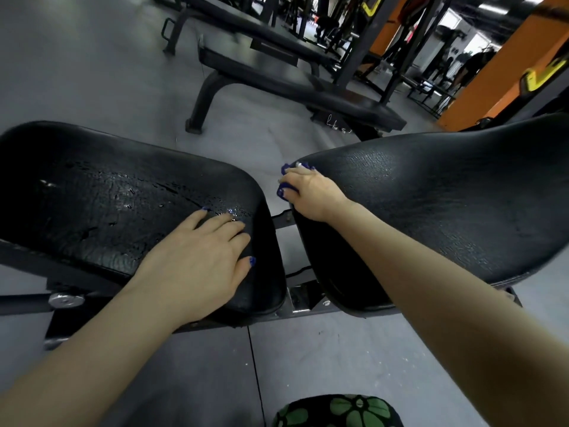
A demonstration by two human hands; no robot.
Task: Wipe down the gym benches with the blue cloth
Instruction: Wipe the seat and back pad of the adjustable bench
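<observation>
Right hand [308, 192] grips blue cloth [284, 183]; left hand [200, 257] rests flat on seat pad [92, 195].

The blue cloth [284, 180] is mostly hidden under the right hand [308, 192]; only small edges are seen. The right pad [446, 204] is cut off by the frame's right edge. Distant gym machines [431, 50] are blurred.
</observation>
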